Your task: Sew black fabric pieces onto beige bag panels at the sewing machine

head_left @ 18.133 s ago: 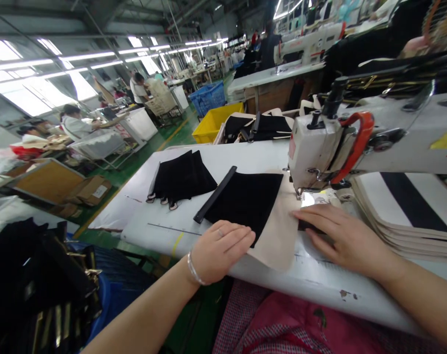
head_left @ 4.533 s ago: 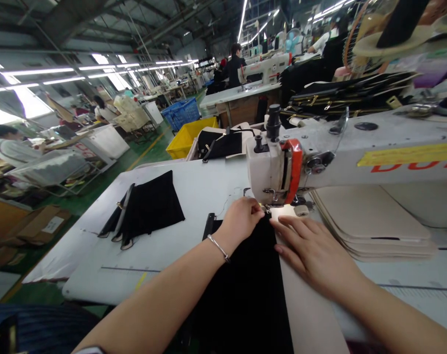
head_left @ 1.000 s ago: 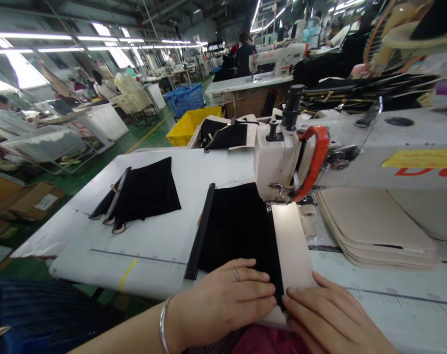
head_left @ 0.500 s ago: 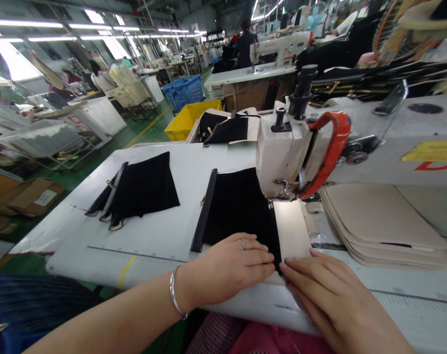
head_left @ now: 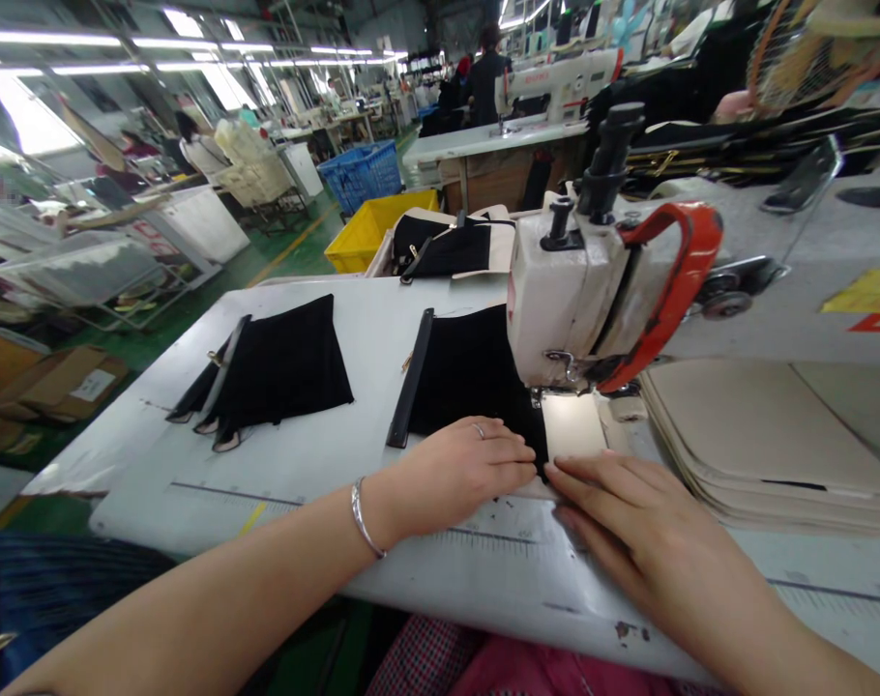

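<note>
A black fabric piece (head_left: 465, 372) lies under the head of the sewing machine (head_left: 560, 300), with a dark zipper band (head_left: 411, 382) along its left edge. Against its right edge sits a beige panel (head_left: 572, 427), partly under the presser foot (head_left: 537, 396). My left hand (head_left: 458, 474) rests flat on the near part of the black fabric, fingers stretched toward the seam. On the near end of the beige panel lies my right hand (head_left: 643, 522), its fingers extended and the thumb lower, by the table edge. The fingertips of both hands almost meet at the seam.
Another stack of black zippered pieces (head_left: 287, 362) lies on the left of the table (head_left: 193, 503). Beige panels (head_left: 759, 435) are piled at the right. Behind stand a yellow crate (head_left: 367, 232), finished-looking black and beige pieces (head_left: 454, 246) and a blue basket (head_left: 360, 176).
Both hands have moved forward, away from me, together with the black fabric and the beige panel. More of the panel has passed under the presser foot.
</note>
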{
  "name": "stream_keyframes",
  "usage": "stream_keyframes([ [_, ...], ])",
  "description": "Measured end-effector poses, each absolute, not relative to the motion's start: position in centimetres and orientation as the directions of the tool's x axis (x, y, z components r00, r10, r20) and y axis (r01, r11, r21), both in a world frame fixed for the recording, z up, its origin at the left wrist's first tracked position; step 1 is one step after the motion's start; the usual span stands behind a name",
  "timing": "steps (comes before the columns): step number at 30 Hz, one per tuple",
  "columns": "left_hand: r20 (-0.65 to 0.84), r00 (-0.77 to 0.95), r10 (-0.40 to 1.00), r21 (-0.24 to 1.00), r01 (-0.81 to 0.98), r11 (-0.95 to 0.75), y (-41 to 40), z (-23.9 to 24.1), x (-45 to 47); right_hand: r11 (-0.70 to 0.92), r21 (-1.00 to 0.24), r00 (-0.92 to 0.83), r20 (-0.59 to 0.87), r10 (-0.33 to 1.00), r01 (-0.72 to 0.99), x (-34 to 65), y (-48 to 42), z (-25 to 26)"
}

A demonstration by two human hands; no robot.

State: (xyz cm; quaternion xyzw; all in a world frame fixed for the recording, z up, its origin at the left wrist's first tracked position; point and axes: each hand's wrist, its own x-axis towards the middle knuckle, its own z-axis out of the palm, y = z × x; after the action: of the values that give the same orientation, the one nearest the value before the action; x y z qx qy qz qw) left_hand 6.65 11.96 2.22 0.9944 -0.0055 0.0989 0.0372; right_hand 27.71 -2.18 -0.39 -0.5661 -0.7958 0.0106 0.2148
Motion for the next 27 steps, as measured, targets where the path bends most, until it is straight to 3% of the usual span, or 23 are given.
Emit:
stream_keyframes([
  [9,0.182,0.983,0.008,0.058,-0.003,-0.998,14.2,1.9,7.8,0.34,-0.222,-0.27,0.293,0.917,0.914,28.8,0.7,0.0],
  [20,0.218,0.966,0.139,0.127,0.113,-0.985,16.3,1.0,9.4,0.263,-0.133,-0.21,0.318,0.925,0.956,28.9,2.5,-0.6],
  [27,0.231,0.948,0.22,0.135,0.193,-0.972,16.8,0.6,9.9,0.168,-0.135,-0.129,0.256,0.958,0.977,28.8,3.0,-0.6],
])
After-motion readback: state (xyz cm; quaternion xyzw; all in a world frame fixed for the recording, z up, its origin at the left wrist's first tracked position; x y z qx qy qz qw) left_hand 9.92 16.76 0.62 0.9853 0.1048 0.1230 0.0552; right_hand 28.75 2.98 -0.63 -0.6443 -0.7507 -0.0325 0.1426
